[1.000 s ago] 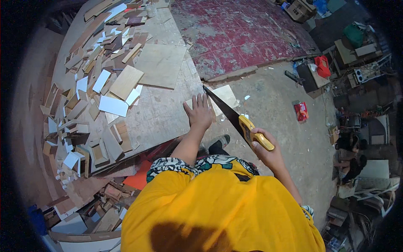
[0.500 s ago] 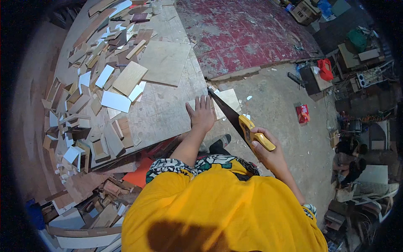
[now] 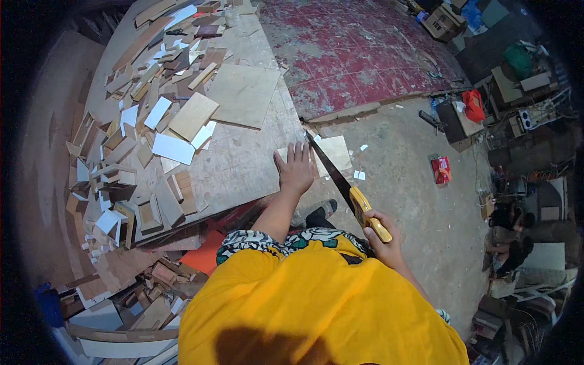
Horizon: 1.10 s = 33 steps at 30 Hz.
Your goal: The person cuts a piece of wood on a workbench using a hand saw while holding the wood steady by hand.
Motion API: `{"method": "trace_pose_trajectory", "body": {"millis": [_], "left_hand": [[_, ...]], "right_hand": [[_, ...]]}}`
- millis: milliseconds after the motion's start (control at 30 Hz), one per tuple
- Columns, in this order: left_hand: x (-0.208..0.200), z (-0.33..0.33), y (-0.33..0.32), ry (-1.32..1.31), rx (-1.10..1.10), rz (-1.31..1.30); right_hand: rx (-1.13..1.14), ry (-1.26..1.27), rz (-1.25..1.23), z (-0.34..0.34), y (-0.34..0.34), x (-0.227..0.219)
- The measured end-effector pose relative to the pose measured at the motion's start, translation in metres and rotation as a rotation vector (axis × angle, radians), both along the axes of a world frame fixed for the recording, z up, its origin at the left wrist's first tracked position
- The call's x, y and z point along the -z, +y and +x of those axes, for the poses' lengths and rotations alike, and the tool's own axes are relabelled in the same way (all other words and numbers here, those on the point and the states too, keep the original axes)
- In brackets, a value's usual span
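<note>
My left hand (image 3: 296,171) lies flat at the table's right edge, fingers stretched out and pressing on a pale wooden board (image 3: 333,153). Pale wood shows on both sides of the saw blade; whether it is still one piece I cannot tell. In my right hand (image 3: 384,239) is the yellow handle of a handsaw (image 3: 331,169), with the fingers wrapped round it. Its dark blade slants up and left to the board, the tip just beyond my left fingertips. The contact between teeth and wood is too small to make out.
A worktable (image 3: 243,164) carries many wood offcuts (image 3: 193,115) and a larger square plywood sheet (image 3: 244,94). More scraps (image 3: 155,310) are heaped below its near edge. On the concrete floor (image 3: 401,164) lies a red packet (image 3: 441,170). Tools and boxes crowd the right side.
My right hand has drawn the handsaw back toward my body, so its handle sits lower. My left hand stays flat on the board. The whole view has shifted slightly.
</note>
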<state>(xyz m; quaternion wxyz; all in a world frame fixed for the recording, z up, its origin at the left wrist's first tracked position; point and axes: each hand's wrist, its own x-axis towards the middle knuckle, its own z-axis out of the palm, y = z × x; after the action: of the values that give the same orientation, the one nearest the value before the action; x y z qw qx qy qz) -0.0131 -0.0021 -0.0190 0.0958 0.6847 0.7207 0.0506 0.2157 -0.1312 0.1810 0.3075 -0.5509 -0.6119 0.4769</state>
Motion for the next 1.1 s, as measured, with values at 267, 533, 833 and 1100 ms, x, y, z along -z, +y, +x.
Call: {"method": "trace_pose_trajectory", "body": {"millis": [267,533,833,1100], "left_hand": [[0.000,0.005,0.002,0.053,-0.068,-0.004],[0.005,0.003,-0.003,0.081,0.093,0.058],[0.004,0.003,-0.016,0.105,0.151,0.026],[0.004,0.001,-0.022,0.142,0.177,0.058]], "right_hand": [[-0.134,-0.082,0.050,0.014,-0.013,0.037],[0.161,0.229,-0.015,0.001,-0.052,0.045],[0.207,0.323,-0.062,-0.011,-0.047,0.011],[0.034,0.108,0.114,-0.016,-0.047,-0.005]]}}
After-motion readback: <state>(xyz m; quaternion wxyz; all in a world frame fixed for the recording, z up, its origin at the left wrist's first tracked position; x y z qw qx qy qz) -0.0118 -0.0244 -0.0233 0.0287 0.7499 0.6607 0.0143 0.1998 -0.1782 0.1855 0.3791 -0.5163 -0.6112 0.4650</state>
